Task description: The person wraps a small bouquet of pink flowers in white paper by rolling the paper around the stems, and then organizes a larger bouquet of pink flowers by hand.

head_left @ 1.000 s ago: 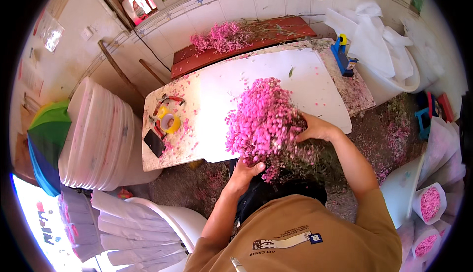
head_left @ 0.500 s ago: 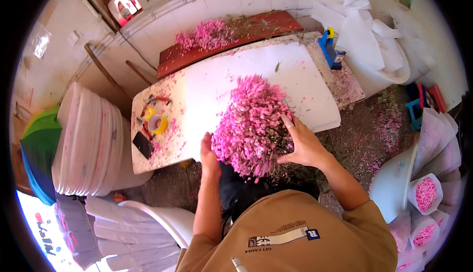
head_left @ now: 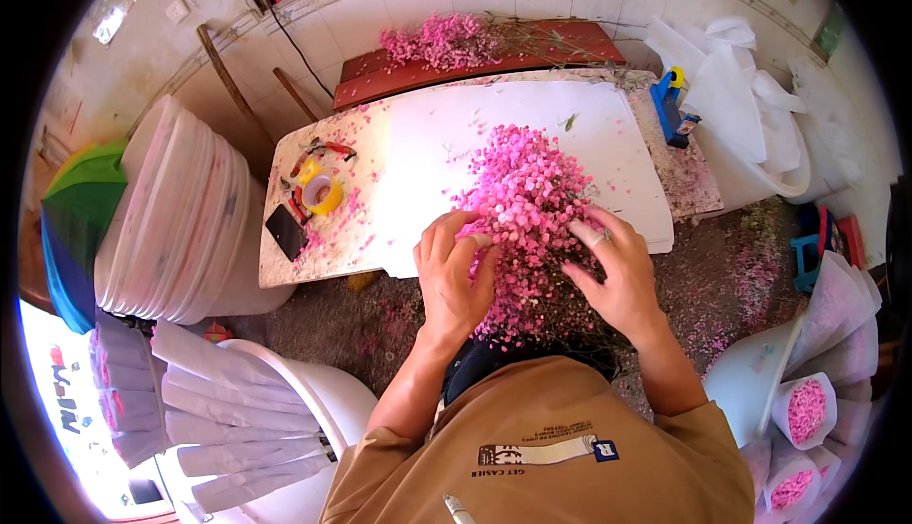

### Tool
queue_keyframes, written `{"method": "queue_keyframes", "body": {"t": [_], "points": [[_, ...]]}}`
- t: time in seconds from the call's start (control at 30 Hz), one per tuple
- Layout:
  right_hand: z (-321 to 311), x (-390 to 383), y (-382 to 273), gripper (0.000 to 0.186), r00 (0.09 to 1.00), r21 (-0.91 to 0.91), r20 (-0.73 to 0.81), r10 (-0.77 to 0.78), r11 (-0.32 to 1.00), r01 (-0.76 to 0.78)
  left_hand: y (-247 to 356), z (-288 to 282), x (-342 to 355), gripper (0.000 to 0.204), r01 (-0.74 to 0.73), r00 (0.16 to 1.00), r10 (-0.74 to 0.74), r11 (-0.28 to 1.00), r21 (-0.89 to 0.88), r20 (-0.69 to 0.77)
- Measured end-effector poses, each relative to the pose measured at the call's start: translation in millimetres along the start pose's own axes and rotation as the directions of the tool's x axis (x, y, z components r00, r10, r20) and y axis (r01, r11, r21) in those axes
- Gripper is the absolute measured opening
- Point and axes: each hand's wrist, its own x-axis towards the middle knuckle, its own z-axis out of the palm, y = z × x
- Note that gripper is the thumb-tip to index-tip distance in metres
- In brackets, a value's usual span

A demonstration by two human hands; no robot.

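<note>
A bushy bunch of small pink flowers rests over the near edge of the white paper sheets on the table, its lower part just in front of my body. On its left side my left hand has its fingers curled in, pinching at the blossoms; the fingertips are partly hidden. Against the right side lies my right hand, thumb and fingers apart, a ring on one finger, cupping the flower heads without closing on them. The stems are mostly hidden below the blossoms.
Left on the table are yellow tape rolls, red-handled pliers and a phone. A blue tape dispenser stands right. More pink flowers lie on a red bench behind. Stacked tubs and tubs of wrapped bouquets flank me.
My left hand has gone from lying flat beside the bunch to curling its fingers into it. My right hand stays at the right side. The whole view has shifted slightly.
</note>
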Motion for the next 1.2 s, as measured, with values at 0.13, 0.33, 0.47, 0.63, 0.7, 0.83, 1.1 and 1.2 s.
{"method": "queue_keyframes", "body": {"t": [0.13, 0.33, 0.47, 0.63, 0.7, 0.83, 1.1, 1.2], "points": [[23.7, 14.5, -14.6, 0.029, 0.991, 0.276, -0.118, -0.060, 0.957, 0.091, 3.0, -2.3, -1.2, 0.017, -0.092, 0.995, 0.090, 0.995, -0.048, -0.038], [63.7, 34.2, -3.5, 0.034, 0.984, 0.161, -0.173, 0.049, 0.987, -0.020, -7.2, -22.6, -18.0, 0.006, 0.156, 0.960, -0.271, 0.730, -0.665, -0.073], [61.6, 43.9, -2.9, 0.022, 0.974, 0.238, -0.224, -0.020, 0.968, 0.075, -35.0, -31.1, -31.5, 0.018, 0.365, 0.855, -0.377, -0.050, -0.930, 0.356], [60.9, 53.7, -2.8, 0.018, 0.983, 0.200, -0.126, -0.135, 0.967, 0.158, -19.8, -27.2, -27.8, 0.020, 0.417, 0.812, -0.400, -0.114, -0.902, 0.425], [64.5, 53.0, -5.5, 0.018, 0.974, 0.146, -0.149, -0.168, 0.971, 0.189, -19.2, -21.3, -26.9, 0.020, 0.451, 0.829, -0.281, -0.174, -0.875, 0.483], [68.3, 50.0, 3.2, 0.014, 0.993, 0.575, -0.080, 0.082, 0.818, -0.021, 0.2, -16.7, -16.5, 0.010, 0.576, 0.753, -0.343, -0.071, -0.815, 0.562], [67.0, 28.0, 28.2, 0.014, 0.974, 0.887, -0.058, 0.217, 0.458, -0.049, -18.2, -10.1, -8.0, 0.017, 0.684, 0.695, -0.282, -0.026, -0.729, 0.662], [68.0, 27.5, 25.2, 0.017, 0.979, 0.875, -0.030, 0.203, 0.479, -0.073, -5.2, -18.6, 4.6, 0.024, 0.559, 0.799, -0.248, -0.027, -0.828, 0.548]]}}
